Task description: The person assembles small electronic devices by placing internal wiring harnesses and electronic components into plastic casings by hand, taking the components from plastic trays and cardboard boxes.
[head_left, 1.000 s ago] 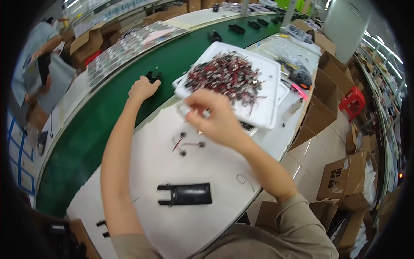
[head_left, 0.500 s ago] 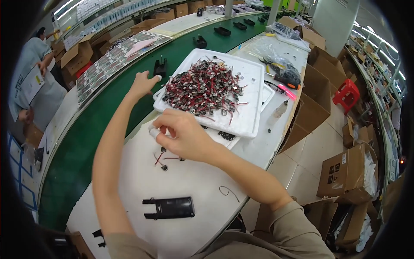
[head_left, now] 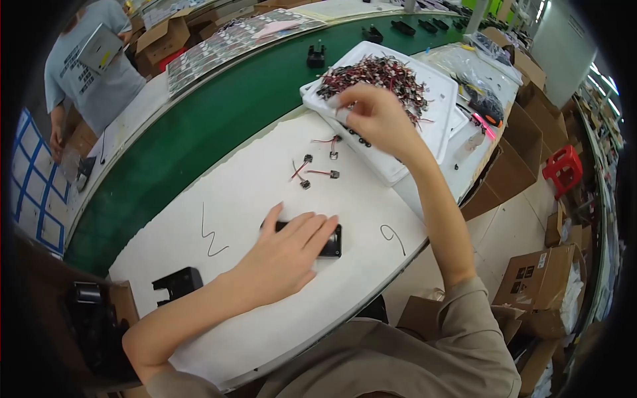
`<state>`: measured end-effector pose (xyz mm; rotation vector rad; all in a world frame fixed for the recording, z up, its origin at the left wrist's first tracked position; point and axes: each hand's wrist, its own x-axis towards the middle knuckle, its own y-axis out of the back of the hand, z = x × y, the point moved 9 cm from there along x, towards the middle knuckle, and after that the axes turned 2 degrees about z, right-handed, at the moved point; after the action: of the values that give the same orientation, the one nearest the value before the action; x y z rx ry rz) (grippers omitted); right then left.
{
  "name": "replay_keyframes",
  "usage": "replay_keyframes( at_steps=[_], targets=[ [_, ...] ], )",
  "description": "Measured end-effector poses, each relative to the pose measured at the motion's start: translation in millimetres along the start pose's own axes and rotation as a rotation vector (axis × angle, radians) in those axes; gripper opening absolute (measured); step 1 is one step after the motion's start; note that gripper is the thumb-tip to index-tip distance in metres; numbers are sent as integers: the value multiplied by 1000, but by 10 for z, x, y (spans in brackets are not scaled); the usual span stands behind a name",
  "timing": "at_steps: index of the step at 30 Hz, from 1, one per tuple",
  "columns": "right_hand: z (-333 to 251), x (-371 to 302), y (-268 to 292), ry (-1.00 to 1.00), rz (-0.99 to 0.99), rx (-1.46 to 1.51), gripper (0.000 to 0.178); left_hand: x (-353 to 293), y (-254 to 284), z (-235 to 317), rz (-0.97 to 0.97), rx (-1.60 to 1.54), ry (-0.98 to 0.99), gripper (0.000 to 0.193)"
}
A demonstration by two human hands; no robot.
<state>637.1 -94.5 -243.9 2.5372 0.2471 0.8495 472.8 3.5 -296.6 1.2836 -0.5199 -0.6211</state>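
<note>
My left hand [head_left: 285, 249] lies over a black plastic housing [head_left: 334, 242] on the white-covered bench, fingers stretched across it. The palm and fingers hide most of that housing; its right end shows. My right hand [head_left: 378, 123], slightly blurred, hovers at the near-left edge of a white foam tray [head_left: 434, 142]. Its thumb and fingers are curled together, with white covers at the tips; whatever is between them is hidden. A pile of small parts with red and black wires [head_left: 381, 74] fills the tray. Several loose wired parts [head_left: 334, 174] rest between my hands.
Another black housing [head_left: 184, 284] sits at the bench's left end. The green conveyor belt [head_left: 199, 149] curves behind the bench, carrying a black housing [head_left: 316, 56] and more beyond. A person [head_left: 99, 66] stands across it. Cardboard boxes [head_left: 541, 278] and a red stool [head_left: 563, 171] are at right.
My left hand has come back from the conveyor and now covers the black housing, which lay uncovered. My right hand has moved away from above the loose wired parts to the tray edge. The view has shifted.
</note>
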Motion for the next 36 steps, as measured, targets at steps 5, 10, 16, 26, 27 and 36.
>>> replay_keyframes(
  at_steps=[5,10,16,26,27,36],
  targets=[
    [-162,-255,-618,160,-414,-148,27,-81,-26,167,94,125,-138,37],
    [-177,-450,-724,151,-565,-307,37,-327,132,88,215,193,-130,33],
    [-17,-464,-744,18,-520,-392,42,-464,66,184,447,352,52,58],
    [91,-391,-780,-42,-615,-421,17,-443,-109,5,573,413,119,49],
    [121,-406,-824,-91,-697,-424,17,-444,-118,-4,575,396,122,48],
    [-432,-444,-839,-173,-521,194,45,-443,-39,-259,629,96,119,49]
  ],
)
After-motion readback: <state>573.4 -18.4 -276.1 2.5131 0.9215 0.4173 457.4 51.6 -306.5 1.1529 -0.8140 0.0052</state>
